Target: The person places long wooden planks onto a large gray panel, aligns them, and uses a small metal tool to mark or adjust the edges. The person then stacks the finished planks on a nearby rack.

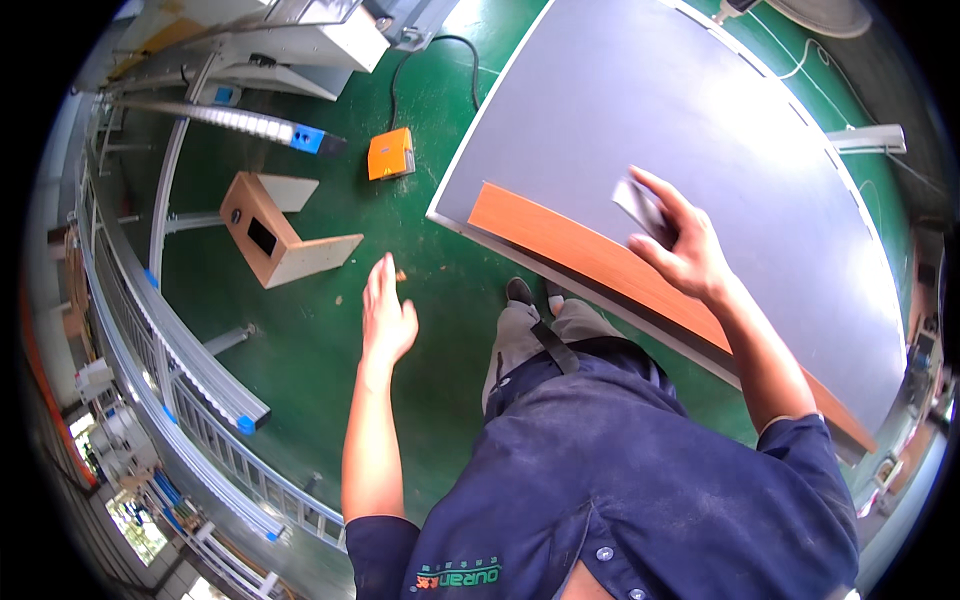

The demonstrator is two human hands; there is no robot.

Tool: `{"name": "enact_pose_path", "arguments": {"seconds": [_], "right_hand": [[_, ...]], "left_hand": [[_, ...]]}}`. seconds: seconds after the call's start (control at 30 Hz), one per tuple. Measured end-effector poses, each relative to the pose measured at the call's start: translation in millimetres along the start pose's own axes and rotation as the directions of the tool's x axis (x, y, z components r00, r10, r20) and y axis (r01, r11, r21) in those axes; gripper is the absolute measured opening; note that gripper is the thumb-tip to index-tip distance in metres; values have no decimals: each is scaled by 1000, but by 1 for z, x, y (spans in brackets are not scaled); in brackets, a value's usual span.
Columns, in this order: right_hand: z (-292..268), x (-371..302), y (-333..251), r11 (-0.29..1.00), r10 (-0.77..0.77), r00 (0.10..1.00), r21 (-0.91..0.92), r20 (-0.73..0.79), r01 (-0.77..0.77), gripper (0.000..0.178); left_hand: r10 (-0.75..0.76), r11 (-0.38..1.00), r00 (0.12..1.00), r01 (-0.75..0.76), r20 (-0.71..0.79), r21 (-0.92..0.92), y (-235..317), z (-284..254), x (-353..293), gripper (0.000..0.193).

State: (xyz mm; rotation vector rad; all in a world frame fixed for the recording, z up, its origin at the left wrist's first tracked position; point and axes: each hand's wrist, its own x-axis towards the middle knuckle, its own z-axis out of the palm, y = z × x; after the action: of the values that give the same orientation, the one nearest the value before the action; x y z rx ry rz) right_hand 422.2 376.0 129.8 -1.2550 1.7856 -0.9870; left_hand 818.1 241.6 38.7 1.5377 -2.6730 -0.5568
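My right hand is above the grey tabletop, gripping a small pale grey block between thumb and fingers. Motion smears the block, so its exact kind does not show. Below that hand, an orange-brown wood-grain board lies along the table's near edge. My left hand hangs over the green floor, left of my legs, fingers stretched out and nothing in it.
An orange foot-pedal box with a black cable sits on the floor. Left of my left hand stands an L-shaped wooden piece with a dark cutout. A metal roller conveyor curves along the left, and a white machine stands behind.
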Motion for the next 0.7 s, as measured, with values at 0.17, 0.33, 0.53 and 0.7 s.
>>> {"name": "enact_pose_path", "arguments": {"seconds": [0.17,0.33,0.53,0.7], "right_hand": [[-3,-101,54,865,444,873,351,-200,-360,29],[26,-174,56,811,573,673,444,-468,-382,15],[38,-245,58,668,699,415,739,-582,-89,12],[21,-319,90,718,688,75,693,-721,73,16]], "left_hand": [[-81,996,982,84,169,-8,8,-13,12,30],[538,804,804,-580,-254,-131,128,-16,68,29],[910,413,412,-899,37,-145,225,25,71,57],[949,276,266,-961,171,-36,292,78,50,75]]}}
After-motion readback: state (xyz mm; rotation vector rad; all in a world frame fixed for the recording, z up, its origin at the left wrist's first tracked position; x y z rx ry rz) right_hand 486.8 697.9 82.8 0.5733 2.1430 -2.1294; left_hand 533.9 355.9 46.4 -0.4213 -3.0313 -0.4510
